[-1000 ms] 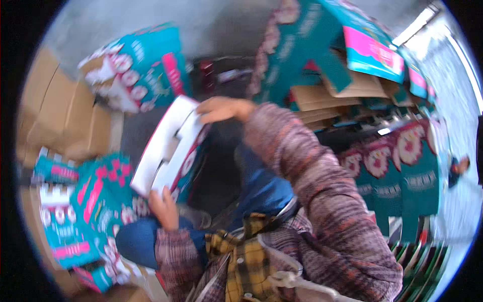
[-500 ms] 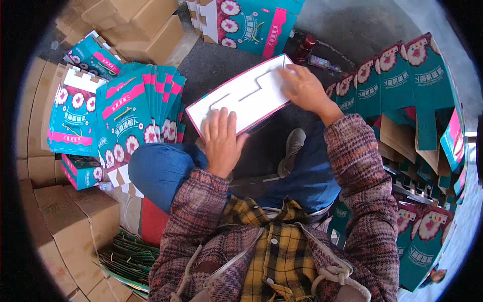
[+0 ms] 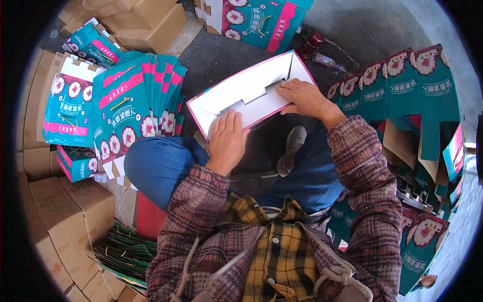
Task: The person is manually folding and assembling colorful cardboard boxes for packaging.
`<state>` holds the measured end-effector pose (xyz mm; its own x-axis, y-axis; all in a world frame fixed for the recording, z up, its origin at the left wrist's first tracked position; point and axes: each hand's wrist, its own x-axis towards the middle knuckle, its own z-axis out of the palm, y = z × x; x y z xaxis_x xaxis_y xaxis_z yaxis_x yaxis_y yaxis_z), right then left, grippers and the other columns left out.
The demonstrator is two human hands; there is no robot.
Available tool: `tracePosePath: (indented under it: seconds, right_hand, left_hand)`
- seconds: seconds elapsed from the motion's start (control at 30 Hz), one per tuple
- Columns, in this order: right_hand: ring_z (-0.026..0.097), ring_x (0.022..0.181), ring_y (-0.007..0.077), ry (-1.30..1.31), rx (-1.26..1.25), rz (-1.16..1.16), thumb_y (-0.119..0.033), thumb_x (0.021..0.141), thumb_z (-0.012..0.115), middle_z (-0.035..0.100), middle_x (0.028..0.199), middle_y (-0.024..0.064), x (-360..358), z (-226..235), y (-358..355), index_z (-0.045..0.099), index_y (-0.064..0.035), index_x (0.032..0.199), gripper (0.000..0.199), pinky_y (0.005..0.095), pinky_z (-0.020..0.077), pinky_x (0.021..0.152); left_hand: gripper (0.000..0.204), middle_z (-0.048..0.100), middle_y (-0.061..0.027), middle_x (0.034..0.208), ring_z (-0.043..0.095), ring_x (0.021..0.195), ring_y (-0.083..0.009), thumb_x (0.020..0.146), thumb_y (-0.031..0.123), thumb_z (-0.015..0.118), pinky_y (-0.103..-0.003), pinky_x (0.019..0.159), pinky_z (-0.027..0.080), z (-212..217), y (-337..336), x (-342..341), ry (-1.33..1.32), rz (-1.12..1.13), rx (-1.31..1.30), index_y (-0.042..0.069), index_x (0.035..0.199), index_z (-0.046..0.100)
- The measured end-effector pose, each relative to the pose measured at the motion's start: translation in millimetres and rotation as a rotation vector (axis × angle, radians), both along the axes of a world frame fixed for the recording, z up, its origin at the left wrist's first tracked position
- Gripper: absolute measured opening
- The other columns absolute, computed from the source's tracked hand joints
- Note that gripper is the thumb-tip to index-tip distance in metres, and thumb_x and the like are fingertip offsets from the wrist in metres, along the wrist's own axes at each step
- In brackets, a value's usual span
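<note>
Between my knees is a carton box (image 3: 221, 94) with white inner walls and a pink rim, its opening facing up. Inside, white flaps (image 3: 261, 104) meet along a stepped edge and dip below the rim. My left hand (image 3: 227, 140) lies over the near wall toward the box's left end, its fingers straight and flat against the inside. At the right end my right hand (image 3: 308, 100) has bent fingers on a flap and its thumb by the near rim. The hands hide parts of the flaps.
Flat teal-and-pink cartons (image 3: 123, 103) are piled at my left, near brown cardboard boxes (image 3: 68, 214). Folded teal cartons (image 3: 397, 93) stand in rows at my right. Another teal carton (image 3: 261, 22) stands ahead, beside a dark red container (image 3: 313, 43) and a clear bottle (image 3: 324, 61).
The flaps have sunk inward from near rim level, so more of the inner walls shows. My right hand has moved nearer to me, onto the flap.
</note>
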<state>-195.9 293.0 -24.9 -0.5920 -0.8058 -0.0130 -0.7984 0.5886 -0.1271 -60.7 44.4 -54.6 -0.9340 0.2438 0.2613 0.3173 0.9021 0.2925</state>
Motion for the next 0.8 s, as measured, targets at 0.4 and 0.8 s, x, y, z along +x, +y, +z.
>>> tracePosePath:
  seconds: [0.4, 0.8]
  right_hand:
    - [0.056, 0.101, 0.0375, -0.056, -0.687, -0.592, -0.052, 0.09, 0.047, 0.06, 0.11, 0.0211, -27.5, 13.1, 30.1, 0.064, 0.0006, 0.104, 0.057, 0.0409, 0.0406, 0.093]
    - [0.056, 0.108, 0.031, -0.889, -0.57, -1.082, -0.077, 0.085, 0.023, 0.061, 0.116, 0.0215, -50.8, -86.2, 93.9, 0.06, -0.0018, 0.121, 0.092, 0.0406, 0.0423, 0.094]
  left_hand:
    - [0.064, 0.037, -0.0246, 0.14, 0.036, 0.13, -0.0343, 0.094, 0.042, 0.048, -0.044, 0.11, 0.024, -22.0, -90.9, -31.6, -0.107, 0.612, 0.954, -0.009, 0.132, 0.038]
    - [0.061, 0.06, -0.0108, 0.123, 0.057, 0.112, -0.0273, 0.088, 0.057, 0.049, -0.043, 0.093, 0.046, -88.1, -94.6, -49.6, -1.001, 0.52, 1.813, 0.01, 0.125, 0.056]
